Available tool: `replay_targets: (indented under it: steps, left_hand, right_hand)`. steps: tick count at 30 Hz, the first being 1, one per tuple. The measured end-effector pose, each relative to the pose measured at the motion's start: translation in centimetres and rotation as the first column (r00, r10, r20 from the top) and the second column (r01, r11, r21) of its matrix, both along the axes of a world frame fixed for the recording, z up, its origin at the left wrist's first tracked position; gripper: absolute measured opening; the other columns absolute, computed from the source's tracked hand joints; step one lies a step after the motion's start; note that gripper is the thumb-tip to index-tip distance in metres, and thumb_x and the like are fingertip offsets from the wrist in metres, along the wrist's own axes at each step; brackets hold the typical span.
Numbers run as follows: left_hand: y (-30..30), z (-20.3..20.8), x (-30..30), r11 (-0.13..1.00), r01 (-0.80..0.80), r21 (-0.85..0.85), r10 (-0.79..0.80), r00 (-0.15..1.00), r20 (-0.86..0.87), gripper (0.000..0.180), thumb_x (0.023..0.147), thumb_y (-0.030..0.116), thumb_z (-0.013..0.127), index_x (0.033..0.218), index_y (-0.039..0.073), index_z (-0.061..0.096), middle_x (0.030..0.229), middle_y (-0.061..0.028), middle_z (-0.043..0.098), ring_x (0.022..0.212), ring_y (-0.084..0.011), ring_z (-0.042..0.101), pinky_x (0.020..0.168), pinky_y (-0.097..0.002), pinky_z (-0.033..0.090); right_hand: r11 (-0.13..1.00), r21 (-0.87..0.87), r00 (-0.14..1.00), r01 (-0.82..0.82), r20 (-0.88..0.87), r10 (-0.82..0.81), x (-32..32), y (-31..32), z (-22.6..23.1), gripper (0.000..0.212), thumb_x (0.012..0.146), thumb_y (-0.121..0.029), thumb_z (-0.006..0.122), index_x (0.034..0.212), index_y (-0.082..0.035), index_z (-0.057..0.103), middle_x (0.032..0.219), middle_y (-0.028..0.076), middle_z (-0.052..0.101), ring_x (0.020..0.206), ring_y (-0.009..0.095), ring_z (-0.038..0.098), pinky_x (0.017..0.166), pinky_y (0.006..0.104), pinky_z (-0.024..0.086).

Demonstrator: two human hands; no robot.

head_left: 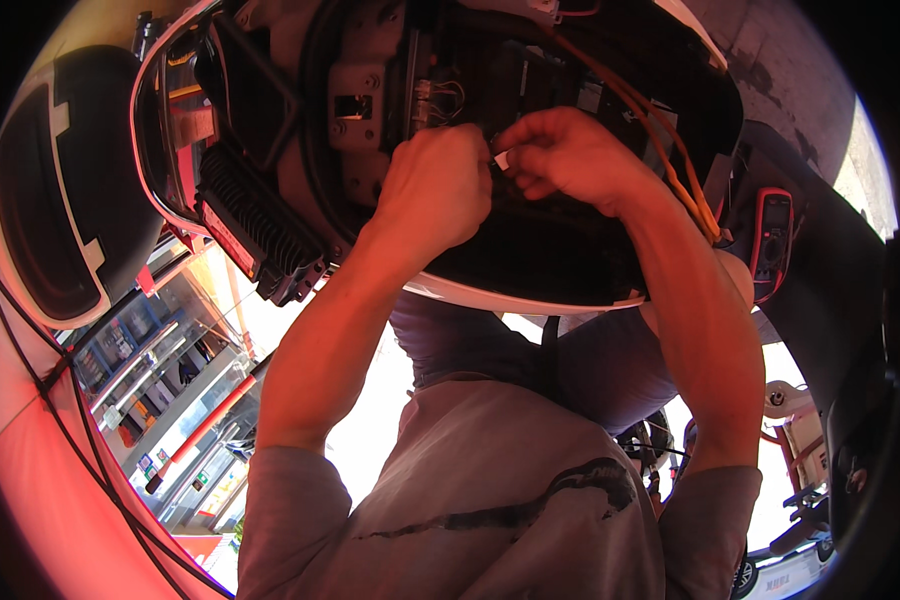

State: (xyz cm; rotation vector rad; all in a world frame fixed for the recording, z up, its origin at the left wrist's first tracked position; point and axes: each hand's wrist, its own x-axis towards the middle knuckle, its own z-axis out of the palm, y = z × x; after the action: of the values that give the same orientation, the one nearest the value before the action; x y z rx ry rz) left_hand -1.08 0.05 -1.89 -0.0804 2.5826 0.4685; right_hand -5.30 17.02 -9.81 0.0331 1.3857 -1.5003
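Both of my hands meet over the dark open bay of a vehicle body (pixel 570 270), which looks like a scooter. My left hand (pixel 440 180) is closed, its fingertips turned away, so what it pinches is hidden. Close beside it, my right hand (pixel 565 155) pinches a small white piece (pixel 502 160), perhaps a connector or tag, between thumb and fingers. Just beyond my left hand, several thin wires (pixel 440 98) run to a terminal strip. A metal bracket (pixel 356 106) with a square opening sits to its left.
Thick orange cables (pixel 660 140) cross the bay's right side. A red-edged multimeter (pixel 772 245) rests on the dark seat at right. A finned black unit (pixel 260 225) stands at the left rim. Farther left are a dark padded lid (pixel 75 185) and hanging black cables (pixel 65 400).
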Motion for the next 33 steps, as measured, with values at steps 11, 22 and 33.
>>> replay_targets:
  steps: [11,22,33]
  left_hand:
    - [0.55,-0.05,-0.31,0.999,-0.027,-0.018,0.027,1.000,-0.006,0.010,0.088,0.005,0.064,0.091,-0.003,0.068,0.087,-0.0260,0.071,0.084,-0.0461,0.070,0.073,-0.0510,0.056]
    - [0.23,-0.40,0.04,0.999,0.037,-0.035,-0.040,0.996,-0.081,0.008,0.087,0.004,0.064,0.086,-0.004,0.067,0.081,-0.0264,0.070,0.080,-0.0467,0.070,0.072,-0.0513,0.056]
    - [-0.23,-0.46,0.27,0.997,0.070,-0.030,-0.072,0.996,-0.060,0.006,0.088,0.006,0.066,0.090,0.000,0.068,0.077,-0.0219,0.070,0.077,-0.0428,0.069,0.069,-0.0485,0.054]
  right_hand:
    - [1.000,0.022,0.999,0.002,-0.035,-0.002,-0.08,-0.44,0.02,0.021,0.095,-0.011,0.069,0.113,0.000,0.070,0.097,0.008,0.072,0.087,0.016,0.069,0.077,0.0295,0.061]
    - [0.999,0.014,0.998,0.042,-0.037,-0.042,0.12,-0.42,-0.09,0.023,0.096,-0.012,0.066,0.115,0.000,0.069,0.096,0.009,0.073,0.082,0.016,0.070,0.074,0.0295,0.058]
    - [1.000,0.012,0.999,-0.001,-0.035,0.001,0.03,-0.30,-0.26,0.025,0.094,-0.013,0.069,0.115,0.001,0.069,0.094,0.010,0.073,0.080,0.016,0.069,0.073,0.0295,0.057]
